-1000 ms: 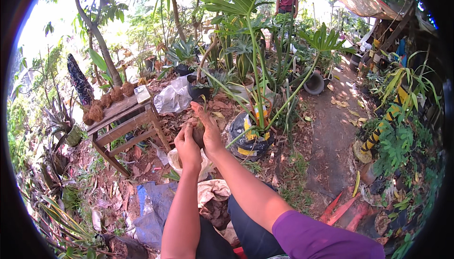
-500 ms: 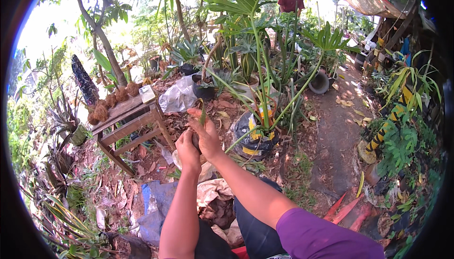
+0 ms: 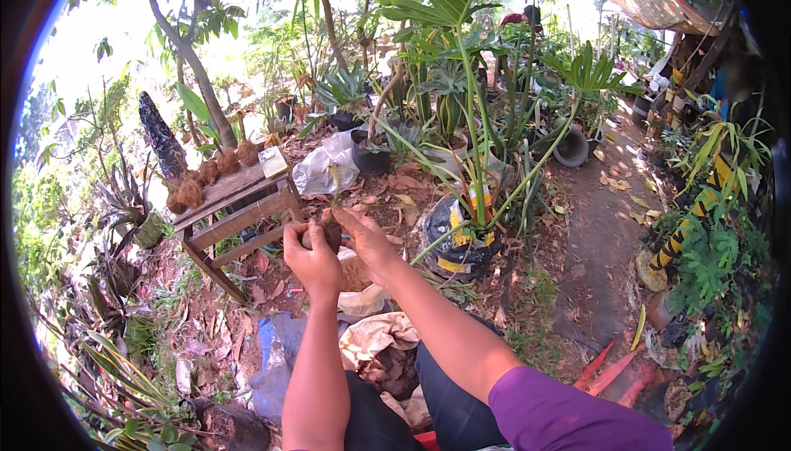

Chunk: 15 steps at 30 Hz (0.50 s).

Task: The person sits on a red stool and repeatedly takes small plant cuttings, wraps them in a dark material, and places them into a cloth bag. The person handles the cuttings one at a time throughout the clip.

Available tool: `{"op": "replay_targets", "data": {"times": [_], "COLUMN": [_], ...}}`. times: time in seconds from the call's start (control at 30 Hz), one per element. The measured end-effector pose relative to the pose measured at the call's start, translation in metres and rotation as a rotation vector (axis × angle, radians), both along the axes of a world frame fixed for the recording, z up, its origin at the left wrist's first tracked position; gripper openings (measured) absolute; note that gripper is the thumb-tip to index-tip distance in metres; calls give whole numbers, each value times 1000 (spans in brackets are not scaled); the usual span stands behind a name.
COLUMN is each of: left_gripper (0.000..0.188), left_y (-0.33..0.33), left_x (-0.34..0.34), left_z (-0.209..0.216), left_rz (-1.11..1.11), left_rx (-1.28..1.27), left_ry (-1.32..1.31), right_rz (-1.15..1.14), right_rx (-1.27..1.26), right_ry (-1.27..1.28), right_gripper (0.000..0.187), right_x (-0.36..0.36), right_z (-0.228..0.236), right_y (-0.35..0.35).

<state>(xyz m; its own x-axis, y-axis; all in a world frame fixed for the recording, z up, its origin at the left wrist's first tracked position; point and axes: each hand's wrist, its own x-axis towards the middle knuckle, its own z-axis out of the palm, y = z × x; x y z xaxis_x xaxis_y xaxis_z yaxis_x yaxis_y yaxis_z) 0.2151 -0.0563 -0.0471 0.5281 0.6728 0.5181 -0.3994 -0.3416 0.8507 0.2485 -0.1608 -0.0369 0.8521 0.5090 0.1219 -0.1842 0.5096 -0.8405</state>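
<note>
Between my two hands, over the ground in front of my knees, is a dark brown soil ball point(image 3: 331, 235) with a small green seedling point(image 3: 335, 186) upright from its top. My left hand point(image 3: 316, 263) is curled round the ball's left and near side. From the right, my right hand point(image 3: 368, 243) presses its fingers along the ball's other side. The palms hide part of the ball. Below my hands, between my legs, an open pale sack point(image 3: 381, 332) holds dark brown soil or fibre point(image 3: 389, 373). A whitish bag point(image 3: 362, 299) lies just beyond it.
Left of my hands stands a wooden bench point(image 3: 235, 191) with several brown fibre balls point(image 3: 191, 191) and a pale box point(image 3: 272, 161). A large leafy plant grows from a black-and-yellow pot point(image 3: 460, 241) on the right. Blue sheeting point(image 3: 276, 360) lies near my left leg. Another person point(image 3: 519, 18) is far back.
My right hand has slid lower and its fingers have come down from around the seedling, leaving the soil ball more exposed. The view has shifted slightly. The far person has bent down.
</note>
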Motion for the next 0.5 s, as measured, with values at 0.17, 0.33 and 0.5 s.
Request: {"op": "replay_targets", "data": {"times": [0.17,0.33,0.5], "left_gripper": [29,35,47], "left_y": [0,-27,-33], "left_x": [7,11,-6], "left_z": [-11,-15,-6], "left_rz": [220,-150,-349], "left_rx": [158,171,613], "left_ry": [119,204,242], "right_rz": [-28,-272,-289], "right_rx": [13,93,168], "right_ry": [-149,152,235], "right_gripper": [43,36,41], "right_x": [-9,27,60], "right_z": [-6,-24,-38], "right_y": [20,15,-35]}}
